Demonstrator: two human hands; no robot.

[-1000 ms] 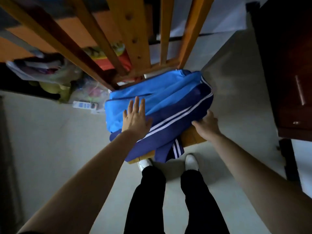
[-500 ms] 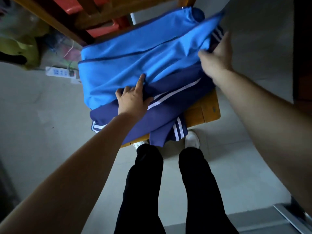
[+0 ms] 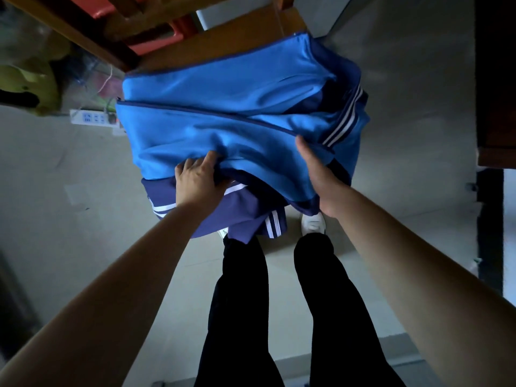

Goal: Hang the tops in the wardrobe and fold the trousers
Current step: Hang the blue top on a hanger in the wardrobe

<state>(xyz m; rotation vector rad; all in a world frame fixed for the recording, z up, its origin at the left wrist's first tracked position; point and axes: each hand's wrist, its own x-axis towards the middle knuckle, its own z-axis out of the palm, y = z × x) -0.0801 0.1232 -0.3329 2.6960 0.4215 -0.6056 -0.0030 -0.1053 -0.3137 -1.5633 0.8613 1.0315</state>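
Left hand (image 3: 198, 181) and right hand (image 3: 318, 174), each with a grip on the blue jacket (image 3: 223, 127), navy striped trousers (image 3: 237, 212) underneath.

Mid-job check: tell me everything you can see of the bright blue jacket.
The jacket is bright blue, in a smooth fabric that looks like sportswear. Thin dark blue lines run across it, and there is a navy panel with white stripes at its right end. It is bunched and loosely folded, lying over navy trousers with white stripes. The left hand pinches its near edge. The right hand grips its near right corner, thumb on top.
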